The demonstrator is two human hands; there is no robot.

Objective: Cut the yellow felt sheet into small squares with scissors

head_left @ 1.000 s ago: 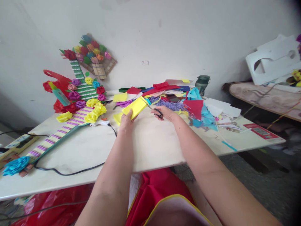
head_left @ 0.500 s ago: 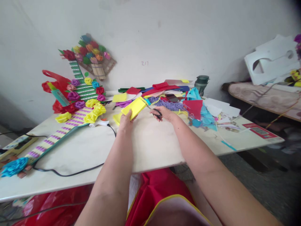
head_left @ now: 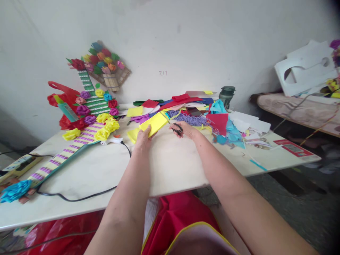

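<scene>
My left hand pinches the near end of a folded yellow foam sheet and holds it tilted above the table. Just to its right, my right hand is closed round the dark handles of a pair of scissors. The blades point left and meet the sheet's right edge. Behind both hands lies a heap of coloured foam and paper scraps, with purple shreds among them.
Paper-flower decorations lean on the wall at the left. A white glue gun with a black cord lies near them. A dark jar stands at the back. A power strip sits far left. White foam boards rest on a bench at the right.
Both hands with the yellow sheet and scissors sit slightly lower in view, as the camera tipped up a little. Their grips look the same.
</scene>
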